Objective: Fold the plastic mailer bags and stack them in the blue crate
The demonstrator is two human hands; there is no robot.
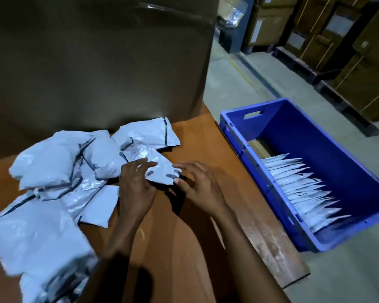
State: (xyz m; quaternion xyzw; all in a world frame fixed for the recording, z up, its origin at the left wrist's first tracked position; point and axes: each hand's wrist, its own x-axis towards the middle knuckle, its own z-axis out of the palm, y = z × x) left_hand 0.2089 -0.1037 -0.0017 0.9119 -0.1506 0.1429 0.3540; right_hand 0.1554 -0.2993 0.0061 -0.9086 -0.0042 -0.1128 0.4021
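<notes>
A white plastic mailer bag, partly folded, lies on the brown table between my hands. My left hand presses on its left side with the fingers spread over it. My right hand touches its right edge with the fingertips. A heap of unfolded white mailer bags covers the table's left side. The blue crate stands on the floor to the right of the table. A row of folded mailers leans along the crate's near side.
A large brown cardboard box rises behind the heap at the table's back. Stacked cardboard boxes on pallets line the far right of the grey floor. The table's worn right edge runs beside the crate.
</notes>
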